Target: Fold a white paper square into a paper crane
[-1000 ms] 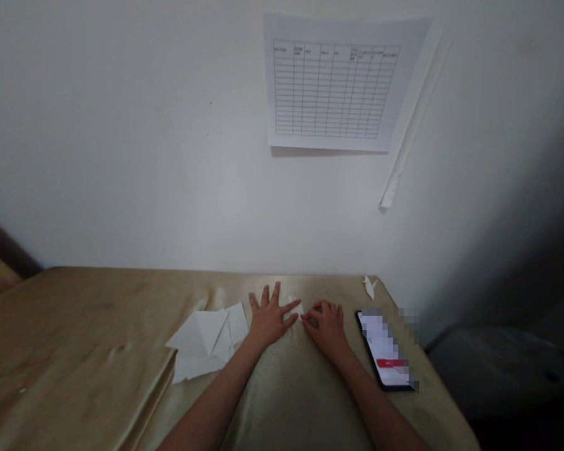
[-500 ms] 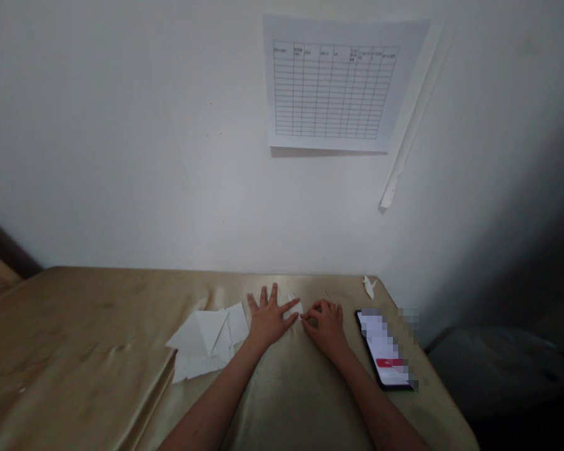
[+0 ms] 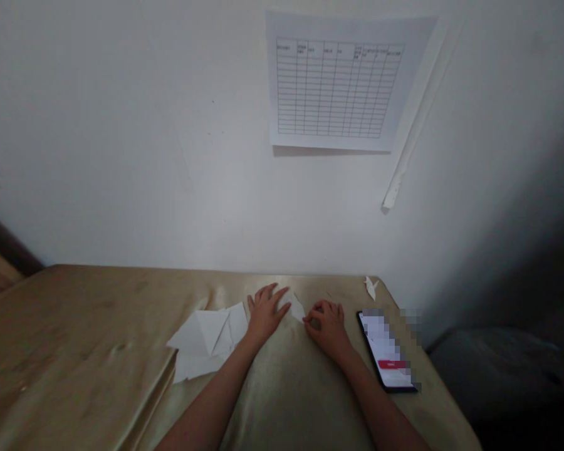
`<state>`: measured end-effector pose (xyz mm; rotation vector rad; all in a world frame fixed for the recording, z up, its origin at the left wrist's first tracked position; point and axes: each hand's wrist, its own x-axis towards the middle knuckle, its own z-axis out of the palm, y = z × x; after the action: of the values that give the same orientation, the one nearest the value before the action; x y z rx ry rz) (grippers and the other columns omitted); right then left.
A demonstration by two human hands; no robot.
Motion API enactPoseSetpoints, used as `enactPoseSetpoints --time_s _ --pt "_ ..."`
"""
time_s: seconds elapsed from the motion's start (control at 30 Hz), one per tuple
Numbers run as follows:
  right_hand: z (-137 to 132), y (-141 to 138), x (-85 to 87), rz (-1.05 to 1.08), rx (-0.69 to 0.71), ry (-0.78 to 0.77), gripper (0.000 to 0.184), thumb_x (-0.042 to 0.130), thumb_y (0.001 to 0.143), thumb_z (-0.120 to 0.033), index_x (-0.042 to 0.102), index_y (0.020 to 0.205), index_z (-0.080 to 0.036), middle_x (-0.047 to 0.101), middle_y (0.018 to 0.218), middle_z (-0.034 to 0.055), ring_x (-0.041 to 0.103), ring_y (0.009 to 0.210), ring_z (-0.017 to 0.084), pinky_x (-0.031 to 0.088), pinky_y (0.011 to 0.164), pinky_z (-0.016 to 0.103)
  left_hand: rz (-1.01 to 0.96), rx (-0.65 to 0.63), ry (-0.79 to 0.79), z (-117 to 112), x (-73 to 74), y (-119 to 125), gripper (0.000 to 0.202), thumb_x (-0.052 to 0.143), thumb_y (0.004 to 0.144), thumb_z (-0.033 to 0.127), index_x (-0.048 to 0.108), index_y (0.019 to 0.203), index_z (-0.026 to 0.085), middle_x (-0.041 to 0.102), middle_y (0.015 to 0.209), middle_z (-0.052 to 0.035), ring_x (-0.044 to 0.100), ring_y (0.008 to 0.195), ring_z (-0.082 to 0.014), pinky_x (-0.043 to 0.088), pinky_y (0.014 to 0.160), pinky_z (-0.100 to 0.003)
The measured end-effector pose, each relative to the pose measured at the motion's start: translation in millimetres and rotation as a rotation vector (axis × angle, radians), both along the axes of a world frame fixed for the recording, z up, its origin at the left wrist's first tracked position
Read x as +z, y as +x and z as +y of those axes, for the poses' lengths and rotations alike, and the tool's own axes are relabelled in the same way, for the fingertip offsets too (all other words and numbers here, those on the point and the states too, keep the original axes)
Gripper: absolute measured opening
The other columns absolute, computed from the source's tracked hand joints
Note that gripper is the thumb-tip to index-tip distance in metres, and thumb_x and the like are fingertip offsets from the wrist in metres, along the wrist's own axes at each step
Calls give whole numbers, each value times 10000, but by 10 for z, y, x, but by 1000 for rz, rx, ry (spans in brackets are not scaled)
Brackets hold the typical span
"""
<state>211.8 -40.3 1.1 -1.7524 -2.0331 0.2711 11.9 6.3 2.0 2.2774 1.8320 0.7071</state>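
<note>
A small folded piece of white paper (image 3: 295, 307) lies on the gold-coloured table cover between my hands. My right hand (image 3: 328, 326) has thumb and forefinger pinched on its lower right corner. To the left of the piece, my left hand (image 3: 265, 313) rests with its fingers apart, the fingertips near the paper's left edge and nothing held. Several loose white paper sheets (image 3: 209, 341) lie overlapping beside my left forearm, one of them triangular. Near the far right corner of the table stands a small folded paper bird (image 3: 371, 287).
A phone (image 3: 386, 354) with a lit screen lies right of my right forearm. The wall (image 3: 145, 156) meets the table's far edge, and a printed table sheet (image 3: 336, 88) hangs on it. A dark object (image 3: 498, 369) is beyond the table's right edge.
My left hand has drawn back a little to the left, off the small paper, so more of it shows. My right hand keeps its pinch at the corner.
</note>
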Motion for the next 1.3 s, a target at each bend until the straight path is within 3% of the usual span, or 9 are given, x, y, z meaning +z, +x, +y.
enactPoseSetpoints --time_s 0.13,0.33,1.3 --pt "-2 17 12 -1 36 -22 124 650 853 -360 738 936 -336 602 1162 22 469 1192 230 128 1143 523 -64 34 -60 37 18 -2 247 607 894 460 736 1092 391 479 1500 -5 345 1398 -310 148 1151 -662" --pt "-10 16 -13 46 71 -24 115 656 859 -380 747 924 -356 596 1185 15 447 1229 235 67 1159 559 -57 4 -139 68 9 53 167 646 871 424 772 963 367 417 1556 17 285 1443 -330 72 1120 -747" --pt "32 28 -93 97 92 -30 77 682 839 -362 734 893 -342 585 1173 9 433 1226 239 34 1154 580 -100 68 -229 198 -20 99 138 677 832 428 773 831 329 420 1560 31 301 1452 -324 13 1117 -742"
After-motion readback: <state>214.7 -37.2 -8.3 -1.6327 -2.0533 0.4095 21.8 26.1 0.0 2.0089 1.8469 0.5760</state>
